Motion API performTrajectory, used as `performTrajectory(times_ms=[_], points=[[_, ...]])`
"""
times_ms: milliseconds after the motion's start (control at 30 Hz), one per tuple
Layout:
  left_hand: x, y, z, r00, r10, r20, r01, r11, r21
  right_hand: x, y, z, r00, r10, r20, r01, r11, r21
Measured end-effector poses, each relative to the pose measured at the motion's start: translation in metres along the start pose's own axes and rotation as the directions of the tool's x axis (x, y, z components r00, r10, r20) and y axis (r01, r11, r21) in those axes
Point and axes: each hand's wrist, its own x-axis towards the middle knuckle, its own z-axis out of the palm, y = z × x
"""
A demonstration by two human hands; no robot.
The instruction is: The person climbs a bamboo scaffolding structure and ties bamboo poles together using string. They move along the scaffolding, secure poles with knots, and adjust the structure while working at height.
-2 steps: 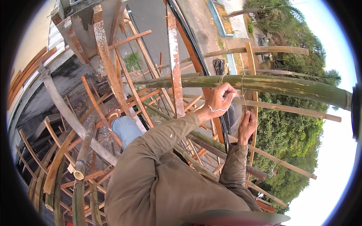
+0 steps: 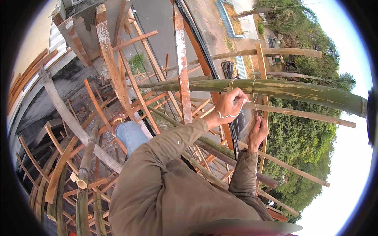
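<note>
A long green bamboo pole (image 2: 299,92) runs across in front of me, lashed against an upright wooden post (image 2: 260,65). Thin pale cord (image 2: 254,94) is looped around the pole and hangs down from it. My left hand (image 2: 229,105) is just under the pole, fingers closed on a stretch of the cord. Lower and to the right, my right hand (image 2: 258,133) is closed on the cord's hanging end, which looks taut. Both arms are in olive sleeves.
I am high up on a scaffold of bamboo and reddish wooden poles (image 2: 179,67). My knee in blue jeans (image 2: 130,135) rests among them. Far below lie a paved road (image 2: 157,23) and green trees (image 2: 303,145). More bamboo poles (image 2: 84,173) cross at lower left.
</note>
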Motion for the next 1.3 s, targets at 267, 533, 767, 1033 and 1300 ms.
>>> performTrajectory(times_ms=[267,533,767,1033,1300], points=[[0.019,-0.007,-0.014,1.0,0.009,-0.003,-0.009,0.998,-0.055,0.0,-0.003,0.009,1.0,0.006,0.004,-0.006,0.998,-0.059],[0.028,-0.008,-0.021,0.999,0.038,0.022,-0.034,0.986,-0.161,0.006,-0.004,0.009,1.0,0.016,-0.017,-0.017,0.998,-0.066],[0.047,-0.006,-0.023,0.974,0.13,0.184,-0.11,0.988,-0.112,-0.002,-0.005,0.009,0.997,0.076,-0.009,-0.077,0.995,-0.058],[0.067,-0.004,-0.031,0.957,0.13,0.26,-0.152,0.986,0.068,-0.003,-0.012,0.005,0.998,0.057,-0.008,-0.058,0.995,-0.075],[0.059,0.008,-0.027,0.968,0.213,0.136,-0.229,0.966,0.119,-0.002,-0.014,0.003,0.998,-0.002,-0.062,0.001,1.0,-0.015]])
